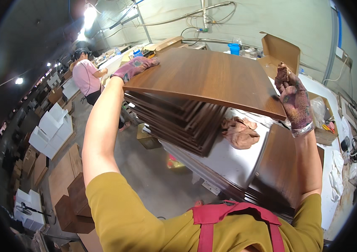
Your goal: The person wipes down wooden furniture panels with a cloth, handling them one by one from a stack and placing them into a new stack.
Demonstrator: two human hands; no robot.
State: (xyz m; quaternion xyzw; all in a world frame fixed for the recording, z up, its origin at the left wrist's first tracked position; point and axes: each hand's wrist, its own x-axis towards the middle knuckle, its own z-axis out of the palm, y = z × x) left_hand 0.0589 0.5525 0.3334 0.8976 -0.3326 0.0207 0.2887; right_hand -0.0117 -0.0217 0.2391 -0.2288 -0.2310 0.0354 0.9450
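**A brown panel (212, 77) held over stacked boards (174, 126)**

The panel's left corner is gripped by the gloved left hand (136, 68), fingers laid over its top. Below, a crumpled cloth (241, 133) is seen right of the stacked boards. Beside the panel's right edge, the gloved right hand (295, 96) is raised with fingers bunched; whether anything is pinched cannot be told.

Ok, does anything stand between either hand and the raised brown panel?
Nothing visible except the gloves. The left hand is on the left end of the panel; the right hand is at its right edge, exact contact unclear.
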